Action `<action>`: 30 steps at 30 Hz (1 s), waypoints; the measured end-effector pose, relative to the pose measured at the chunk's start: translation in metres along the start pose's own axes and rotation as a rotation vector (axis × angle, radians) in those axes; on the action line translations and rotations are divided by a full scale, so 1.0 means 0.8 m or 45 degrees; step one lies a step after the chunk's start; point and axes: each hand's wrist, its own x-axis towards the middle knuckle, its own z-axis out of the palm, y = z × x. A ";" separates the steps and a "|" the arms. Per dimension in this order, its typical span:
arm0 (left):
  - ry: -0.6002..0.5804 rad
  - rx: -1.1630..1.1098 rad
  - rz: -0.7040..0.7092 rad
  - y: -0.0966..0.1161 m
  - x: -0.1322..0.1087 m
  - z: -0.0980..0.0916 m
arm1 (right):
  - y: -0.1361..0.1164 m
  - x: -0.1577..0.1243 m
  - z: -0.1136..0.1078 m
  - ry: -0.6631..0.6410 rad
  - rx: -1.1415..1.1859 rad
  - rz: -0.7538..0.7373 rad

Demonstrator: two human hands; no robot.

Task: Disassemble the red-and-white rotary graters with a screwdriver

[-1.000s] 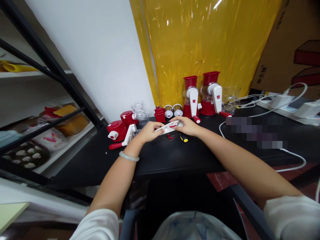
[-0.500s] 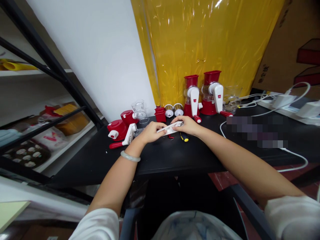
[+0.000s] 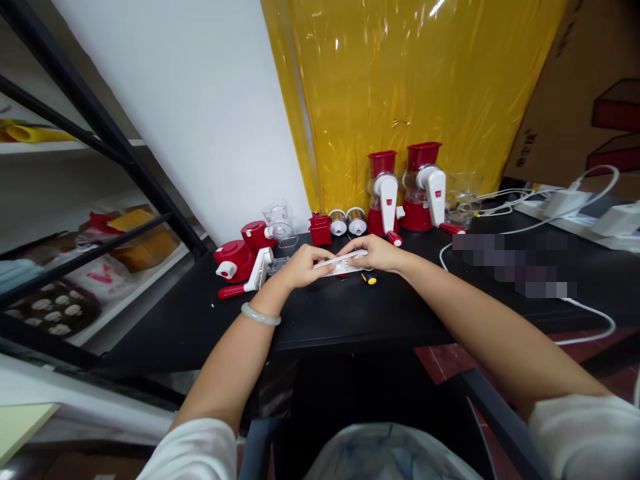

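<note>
Between my two hands is a long, narrow white plastic piece, held just above the black table. My left hand pinches its left end, thumb on the near side. At the other end, my right hand grips it with bent fingers. The piece has a hollow-looking side turned towards me; its small details are too blurred to tell. Right beside my right hand lies a screwdriver with a yellow-and-black handle. Small red bits lie on the table under the piece, partly hidden.
Two red-and-white rotary graters stand behind my right hand. Two metal grater drums and a red part sit left of them. Further left are red bases and a white crank handle. White cables lie right.
The white piece has tipped, so more of its hollow-looking side faces me. My right hand has shifted slightly at its end, and the screwdriver handle is more covered. My left hand has barely moved.
</note>
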 end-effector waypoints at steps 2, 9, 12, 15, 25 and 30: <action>-0.020 0.000 0.007 0.000 0.000 0.001 | -0.001 0.000 0.000 -0.038 0.027 0.009; -0.024 0.060 0.002 0.005 -0.001 -0.002 | -0.003 -0.002 0.002 -0.066 -0.026 -0.035; -0.015 0.090 0.023 0.009 -0.001 -0.002 | -0.005 -0.003 0.001 -0.052 -0.090 -0.097; 0.007 0.130 0.035 0.013 0.000 0.000 | -0.005 -0.003 -0.002 0.045 -0.080 -0.161; 0.472 0.706 -0.442 0.033 -0.060 -0.082 | 0.010 0.009 -0.012 0.728 -0.276 -0.272; 0.565 1.150 -1.101 0.013 -0.107 -0.088 | 0.015 0.011 0.016 0.436 -0.360 -0.361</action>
